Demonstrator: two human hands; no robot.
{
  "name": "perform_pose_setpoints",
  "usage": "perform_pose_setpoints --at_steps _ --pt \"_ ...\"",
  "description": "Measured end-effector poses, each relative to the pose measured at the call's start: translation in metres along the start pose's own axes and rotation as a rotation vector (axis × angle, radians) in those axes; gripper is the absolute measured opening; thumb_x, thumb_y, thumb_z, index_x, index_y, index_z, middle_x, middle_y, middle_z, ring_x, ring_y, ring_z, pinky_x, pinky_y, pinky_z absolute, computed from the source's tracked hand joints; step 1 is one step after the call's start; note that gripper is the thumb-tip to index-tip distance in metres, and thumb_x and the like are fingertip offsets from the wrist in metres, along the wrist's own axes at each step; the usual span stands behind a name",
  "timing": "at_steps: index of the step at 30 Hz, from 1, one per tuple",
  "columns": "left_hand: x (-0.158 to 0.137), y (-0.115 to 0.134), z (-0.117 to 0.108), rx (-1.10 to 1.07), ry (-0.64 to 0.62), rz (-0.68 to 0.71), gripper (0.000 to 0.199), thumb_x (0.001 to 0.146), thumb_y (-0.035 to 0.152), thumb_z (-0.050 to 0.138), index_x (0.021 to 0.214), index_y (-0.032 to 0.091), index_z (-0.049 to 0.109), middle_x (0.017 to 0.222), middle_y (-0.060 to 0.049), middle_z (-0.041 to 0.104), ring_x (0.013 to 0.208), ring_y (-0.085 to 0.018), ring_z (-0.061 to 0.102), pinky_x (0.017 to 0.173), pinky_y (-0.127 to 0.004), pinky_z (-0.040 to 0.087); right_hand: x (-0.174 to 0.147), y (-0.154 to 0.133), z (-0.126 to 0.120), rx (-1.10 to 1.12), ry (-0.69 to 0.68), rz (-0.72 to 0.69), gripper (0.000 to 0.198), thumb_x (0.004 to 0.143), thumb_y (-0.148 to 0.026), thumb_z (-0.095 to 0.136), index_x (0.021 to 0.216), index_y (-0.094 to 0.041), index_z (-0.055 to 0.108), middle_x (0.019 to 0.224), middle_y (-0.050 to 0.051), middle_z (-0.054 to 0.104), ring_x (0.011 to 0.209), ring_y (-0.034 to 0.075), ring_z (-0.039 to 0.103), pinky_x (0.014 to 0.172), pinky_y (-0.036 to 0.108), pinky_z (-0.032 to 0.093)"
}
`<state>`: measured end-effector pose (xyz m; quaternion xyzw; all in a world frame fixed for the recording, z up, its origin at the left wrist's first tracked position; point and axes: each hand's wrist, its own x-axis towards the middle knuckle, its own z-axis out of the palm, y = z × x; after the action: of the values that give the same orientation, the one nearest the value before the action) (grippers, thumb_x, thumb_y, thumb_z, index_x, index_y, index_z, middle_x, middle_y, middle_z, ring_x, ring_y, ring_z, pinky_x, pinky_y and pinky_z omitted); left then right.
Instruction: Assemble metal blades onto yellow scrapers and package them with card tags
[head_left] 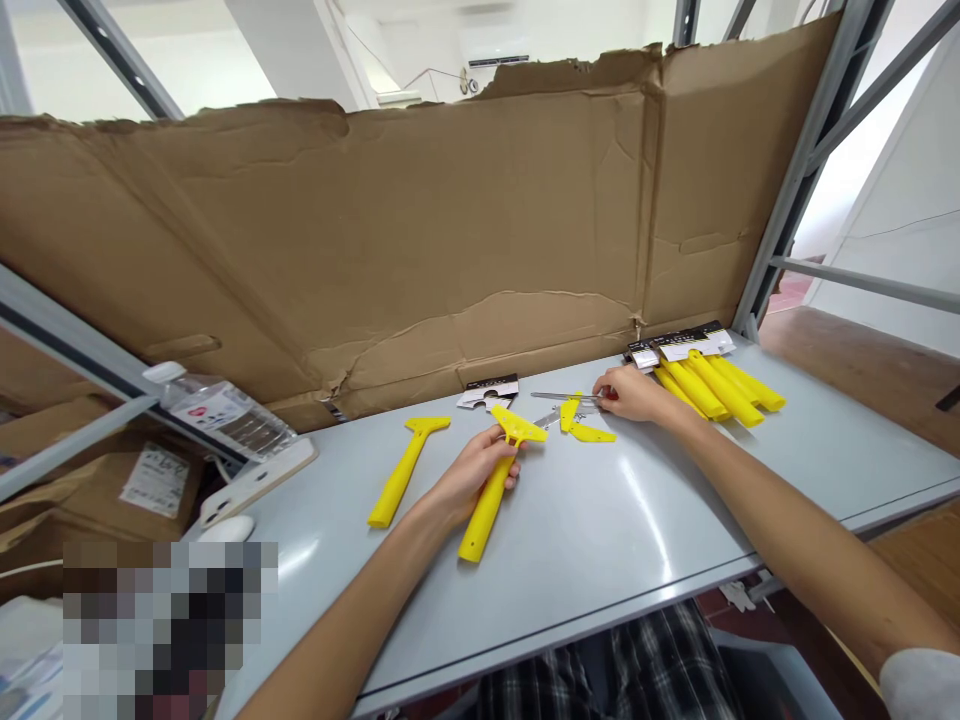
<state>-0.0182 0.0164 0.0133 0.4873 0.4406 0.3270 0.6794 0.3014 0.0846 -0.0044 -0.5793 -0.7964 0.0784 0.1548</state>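
Cardboard (480, 230) towers behind the grey desk (600, 560), and there, mid-desk, is the yellow scraper (484, 513), left hand (474, 472) curled round its upper handle; right hand (634, 393) pinches a screwdriver (559, 395) beside small yellow pieces (592, 433).

Table (585, 540): open lane along near side, between held handle (486, 510) and right arm (750, 500). Cardboard (487, 220) walls off the back. Handle bundle (712, 385) blocks right of the right grip (634, 392). On the left: second handle (405, 475), then white bar (262, 482) and bottle (232, 412) in the way.
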Motion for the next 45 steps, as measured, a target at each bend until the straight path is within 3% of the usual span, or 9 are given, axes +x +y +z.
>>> perform_pose_setpoints --at_steps 5,11,16,21,24,30,37,45 --pt "-0.001 0.001 0.002 0.018 0.02 -0.005 0.027 0.08 0.018 0.067 0.106 0.017 0.059 0.106 -0.006 0.065 0.064 -0.007 0.055 0.053 -0.022 0.046 -0.008 -0.023 -0.005 0.017 0.072 -0.04 0.034 0.094 -0.037 0.056 0.118 -0.02 0.074 0.112 0.009 0.068 0.102 0.014 0.057 0.086 0.022 0.036" --pt "0.002 -0.001 0.0 -0.035 0.022 -0.002 0.032 0.076 0.015 0.068 0.106 0.018 0.058 0.121 -0.009 0.066 0.065 -0.007 0.057 0.054 -0.023 0.047 -0.013 -0.035 -0.001 0.029 -0.009 -0.103 0.03 0.091 -0.033 0.06 0.11 -0.017 0.077 0.106 0.009 0.068 0.093 0.012 0.057 0.084 0.021 0.037" --pt "0.001 0.0 0.001 -0.051 0.037 -0.005 0.035 0.076 0.015 0.069 0.109 0.019 0.058 0.12 -0.009 0.067 0.064 -0.007 0.056 0.053 -0.023 0.046 -0.012 -0.032 0.0 -0.007 -0.033 -0.078 0.032 0.091 -0.035 0.06 0.111 -0.017 0.077 0.106 0.011 0.067 0.092 0.014 0.056 0.083 0.023 0.036" --pt "-0.001 0.001 0.004 -0.049 0.037 0.007 0.035 0.077 0.014 0.067 0.109 0.019 0.057 0.12 -0.009 0.066 0.063 -0.007 0.057 0.052 -0.023 0.046 -0.017 -0.045 0.002 -0.03 -0.014 -0.117 0.046 0.099 -0.047 0.05 0.14 -0.032 0.065 0.132 0.011 0.06 0.12 0.021 0.05 0.099 0.029 0.034" --pt "-0.001 0.002 0.004 -0.05 0.043 0.004 0.033 0.076 0.014 0.066 0.107 0.019 0.057 0.119 -0.009 0.066 0.063 -0.007 0.057 0.051 -0.022 0.046 -0.02 -0.055 0.005 -0.023 -0.041 -0.188 0.045 0.102 -0.054 0.043 0.136 -0.036 0.067 0.143 0.011 0.054 0.131 0.026 0.042 0.104 0.035 0.031" --pt "-0.003 0.004 0.006 -0.043 0.044 0.008 0.031 0.077 0.015 0.068 0.106 0.019 0.057 0.115 -0.01 0.067 0.063 -0.008 0.058 0.051 -0.022 0.047 -0.017 -0.053 0.003 -0.017 -0.069 -0.143 0.041 0.102 -0.048 0.045 0.106 -0.023 0.077 0.121 0.011 0.066 0.115 0.019 0.051 0.097 0.03 0.028" --pt "-0.001 0.0 0.004 -0.046 0.034 0.021 0.031 0.079 0.017 0.068 0.108 0.017 0.057 0.118 -0.01 0.066 0.065 -0.008 0.058 0.051 -0.022 0.047 -0.013 -0.033 -0.01 -0.072 -0.057 -0.062 0.031 0.094 -0.034 0.06 0.119 -0.024 0.074 0.109 0.008 0.07 0.108 0.018 0.054 0.088 0.027 0.023" --pt "-0.001 0.0 0.003 -0.031 0.013 0.031 0.033 0.08 0.021 0.071 0.11 0.018 0.058 0.119 -0.01 0.065 0.065 -0.008 0.057 0.052 -0.022 0.046 -0.014 -0.044 -0.009 -0.111 -0.071 -0.087 0.025 0.093 -0.027 0.062 0.113 -0.027 0.077 0.103 0.006 0.071 0.105 0.015 0.052 0.087 0.026 0.022"
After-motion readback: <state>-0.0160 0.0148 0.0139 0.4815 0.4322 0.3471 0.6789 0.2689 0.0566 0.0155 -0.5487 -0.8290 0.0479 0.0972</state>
